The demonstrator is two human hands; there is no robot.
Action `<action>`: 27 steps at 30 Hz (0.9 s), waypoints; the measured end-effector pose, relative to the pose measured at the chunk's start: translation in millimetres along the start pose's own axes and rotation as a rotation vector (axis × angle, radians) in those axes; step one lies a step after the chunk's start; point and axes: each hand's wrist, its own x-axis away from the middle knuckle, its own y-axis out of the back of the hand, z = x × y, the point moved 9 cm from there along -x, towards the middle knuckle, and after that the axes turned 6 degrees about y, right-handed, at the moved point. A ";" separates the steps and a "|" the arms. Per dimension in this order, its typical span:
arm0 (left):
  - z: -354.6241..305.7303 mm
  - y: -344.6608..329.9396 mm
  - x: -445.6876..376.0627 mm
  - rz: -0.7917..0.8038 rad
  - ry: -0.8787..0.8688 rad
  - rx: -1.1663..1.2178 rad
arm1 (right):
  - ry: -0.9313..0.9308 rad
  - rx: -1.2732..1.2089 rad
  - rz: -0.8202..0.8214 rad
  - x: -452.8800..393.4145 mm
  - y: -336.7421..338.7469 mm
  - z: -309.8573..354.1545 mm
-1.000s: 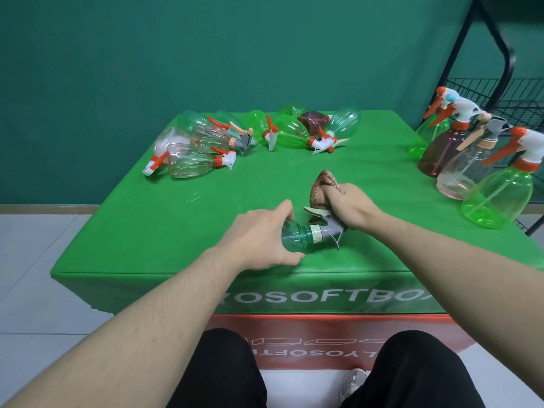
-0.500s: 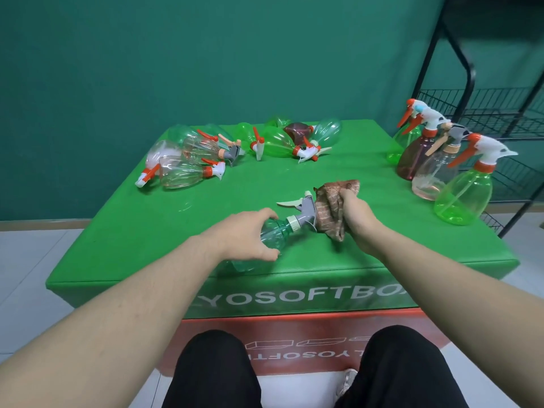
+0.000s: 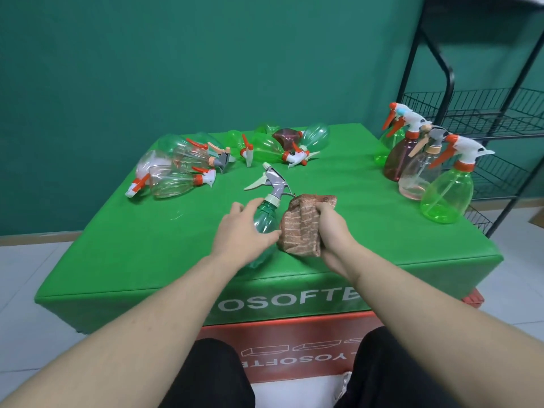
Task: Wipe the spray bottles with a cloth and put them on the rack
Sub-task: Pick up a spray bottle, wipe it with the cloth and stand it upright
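I hold the teal spray bottle (image 3: pixel 266 217) with my left hand (image 3: pixel 240 231), fingers curled around its body, low over the near middle of the green surface (image 3: pixel 338 201). Its grey trigger head (image 3: pixel 275 181) points up and away from me — a hold that, I judge, leaves the right flank of the body free for wiping. My right hand (image 3: pixel 334 231) grips the brown striped cloth (image 3: pixel 303 228), fingers bunched into the fabric, and the cloth sits against the bottle's right side. I judge the wipe of this bottle to be under way, not finished.

Far left, a heap of bottles (image 3: pixel 176 169) lies on its side, and a second heap (image 3: pixel 276 144) lies at the far centre — presumably the unwiped stock, lying loose within reach. At the right edge four upright bottles (image 3: pixel 426 172) stand close together, just beside the black wire rack (image 3: pixel 477 119). Whether they rest on the surface or on a rack shelf, I cannot tell. Standing upright and next to the rack, they read as the finished lot.

The rack stands to the right of the surface, so the delivery falls to a rightward reach.
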 end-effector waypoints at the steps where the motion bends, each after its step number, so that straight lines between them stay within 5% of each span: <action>1: -2.8 -1.0 0.1 -0.028 0.009 -0.002 | -0.003 -0.029 -0.002 0.8 -4.8 -0.4; 6: -12.4 -7.3 1.5 -0.097 0.023 0.008 | 0.017 -0.206 0.031 -0.4 -20.0 3.8; 14: -12.7 -8.7 9.8 0.029 -0.122 0.118 | 0.012 -0.290 0.025 -2.6 -24.9 11.2; 17: -12.2 -15.3 11.9 0.024 -0.132 0.104 | 0.023 -0.148 0.030 -6.5 -32.1 11.1; 22: -7.7 -18.5 8.0 0.017 -0.107 0.167 | 0.243 0.587 -0.002 -4.0 -22.1 22.3; 25: -7.4 -20.3 7.8 -0.003 -0.101 0.167 | 0.234 0.576 0.016 -6.5 -12.8 18.4; 27: -8.6 -20.6 6.1 -0.019 -0.093 0.158 | 0.130 0.281 0.011 -8.7 -8.8 7.1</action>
